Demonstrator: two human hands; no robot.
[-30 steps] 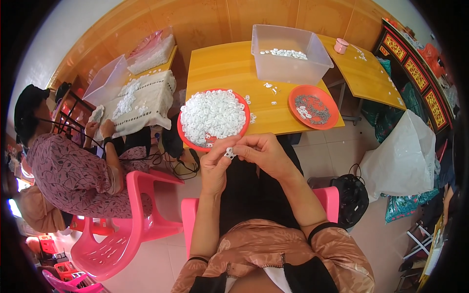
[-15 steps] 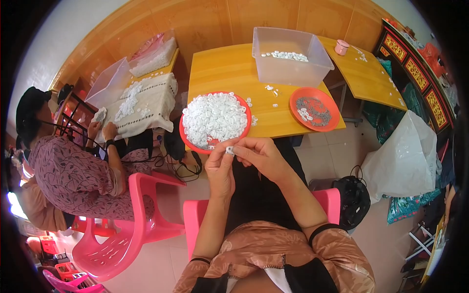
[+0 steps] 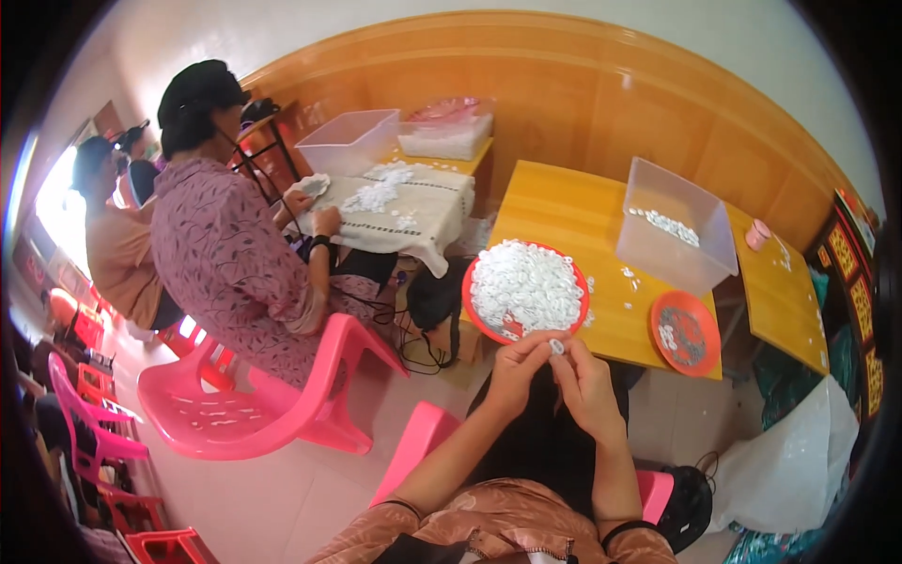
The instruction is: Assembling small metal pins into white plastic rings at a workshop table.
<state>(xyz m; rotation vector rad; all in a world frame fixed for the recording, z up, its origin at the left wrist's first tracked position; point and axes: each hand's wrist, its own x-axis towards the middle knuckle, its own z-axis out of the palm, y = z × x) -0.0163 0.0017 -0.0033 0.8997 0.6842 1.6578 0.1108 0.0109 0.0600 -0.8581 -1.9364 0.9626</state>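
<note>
Over my lap, at the near edge of the yellow table (image 3: 601, 324), my left hand (image 3: 512, 374) and my right hand (image 3: 588, 387) meet fingertip to fingertip. Pinched between them is a small white oval plastic piece (image 3: 556, 348) with a hole or slot at its middle. Just beyond my fingers stands a red basin (image 3: 587, 282) heaped with similar white pieces (image 3: 528, 282). To the right lies an orange-red plate (image 3: 712, 334) bearing small grey bits (image 3: 691, 350), too fine to make out, and several white pieces (image 3: 668, 336).
A clear plastic bin (image 3: 648, 246) with white pieces stands at the table's back. On my left, a person (image 3: 235, 226) sits on a pink chair (image 3: 235, 414) at a cloth-covered table (image 3: 423, 230). Cables (image 3: 427, 352) hang there. A white sack (image 3: 789, 461) stands at right.
The whole view has swung left, so the tables appear farther right and more of the seated people shows. My hands stay together, and the white piece now faces up more fully.
</note>
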